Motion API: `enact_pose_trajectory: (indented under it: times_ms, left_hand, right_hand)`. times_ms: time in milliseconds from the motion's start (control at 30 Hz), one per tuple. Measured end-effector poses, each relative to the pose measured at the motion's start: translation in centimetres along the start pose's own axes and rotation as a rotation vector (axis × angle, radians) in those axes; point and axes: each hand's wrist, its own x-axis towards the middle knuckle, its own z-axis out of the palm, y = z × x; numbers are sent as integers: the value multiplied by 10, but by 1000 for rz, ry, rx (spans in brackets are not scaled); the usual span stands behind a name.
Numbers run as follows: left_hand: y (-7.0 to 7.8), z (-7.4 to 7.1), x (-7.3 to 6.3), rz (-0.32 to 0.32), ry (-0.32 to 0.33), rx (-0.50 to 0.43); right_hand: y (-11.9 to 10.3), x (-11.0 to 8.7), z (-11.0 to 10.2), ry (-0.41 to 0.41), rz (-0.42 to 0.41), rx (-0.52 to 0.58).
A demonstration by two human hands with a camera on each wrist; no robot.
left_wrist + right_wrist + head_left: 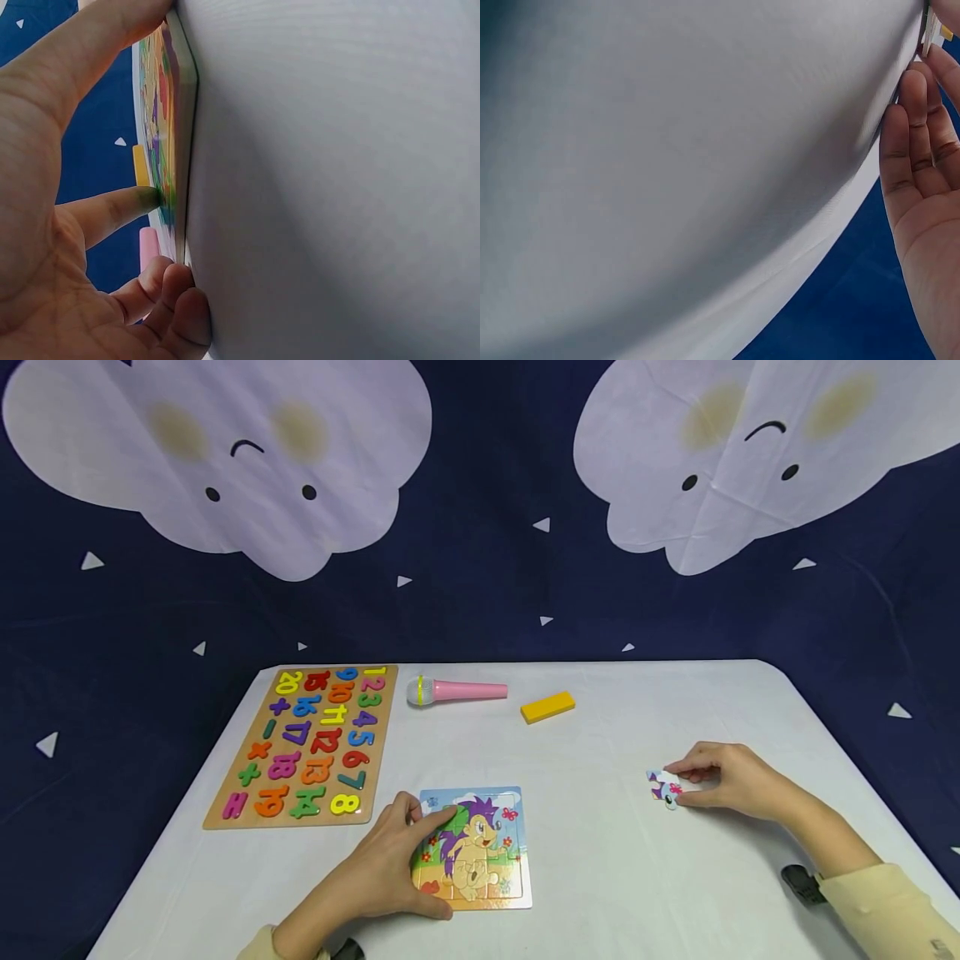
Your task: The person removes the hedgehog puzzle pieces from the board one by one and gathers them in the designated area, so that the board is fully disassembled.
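A square jigsaw puzzle [491, 860] with a purple-haired hedgehog picture lies flat on the table. My left hand [382, 860] holds it at its left side. The thumb is at the near edge, the index finger presses on the picture, and the other fingers bend against the side, as the left wrist view shows. Farther right, my right hand [731, 781] pinches a small jigsaw piece [666, 791] between thumb and fingers, close over the table. Purple, a pink shape and an eye are printed on it. Whether it is one piece or several together, I cannot tell. The right wrist view shows only its edge.
A wooden number board [300, 747] with colourful numerals and signs lies at the left. Behind the puzzle are a pink toy microphone [457, 691] and a yellow block [547, 707]. A dark cloth with clouds [480, 527] hangs behind the white table [585, 860].
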Motion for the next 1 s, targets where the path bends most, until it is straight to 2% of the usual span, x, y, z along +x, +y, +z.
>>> enact_pose_trajectory:
  times_ms: [167,400,600,800,1000]
  left_hand:
    - [1,0,1,0,-6,-7]
    - [-1,-1,-2,-18,-12,0]
    - [0,-1,-4,-18,-16,-2]
    - [2,1,-3,-24,-12,-1]
    - [1,3,-1,-16,9,-6]
  right_hand:
    - [-1,0,0,-12,25,0]
    - [-5,5,2,-71,80,26]
    - [-12,9,4,-46,86,25]
    - [-38,21,9,-10,66,64]
    - [-72,39,25,-76,56,129]
